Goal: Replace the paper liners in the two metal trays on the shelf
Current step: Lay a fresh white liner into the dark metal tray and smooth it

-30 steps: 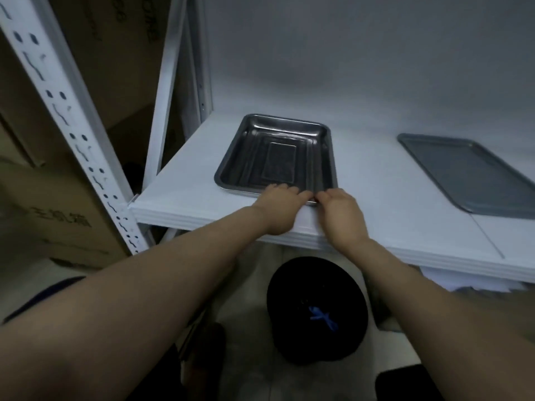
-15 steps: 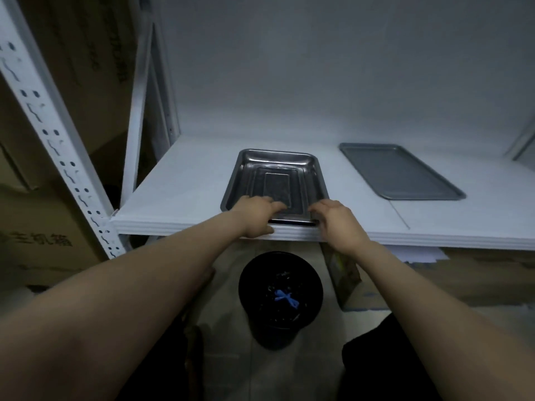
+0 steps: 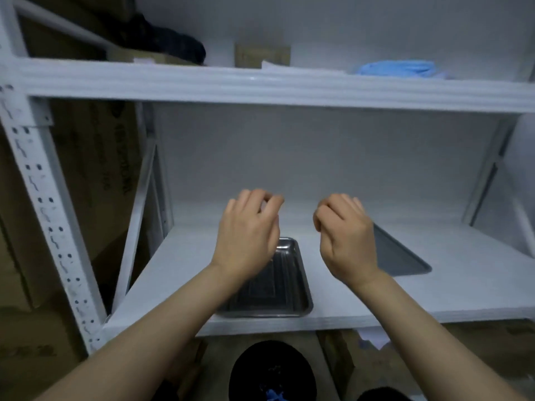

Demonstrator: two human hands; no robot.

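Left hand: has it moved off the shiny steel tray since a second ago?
Yes. The left hand has risen from the near rim of the shiny steel tray, up and away from the front edge of the white shelf, holding nothing.

The shelf (image 3: 463,285) bears a deep tray (image 3: 289,287) and flat tray (image 3: 401,256).

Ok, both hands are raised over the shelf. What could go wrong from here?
The shiny tray sits right at the shelf's front edge; the left forearm crossing it could knock it off toward the black bin below. The flat tray is half hidden behind the right hand, so a reach for it might misjudge its rim.
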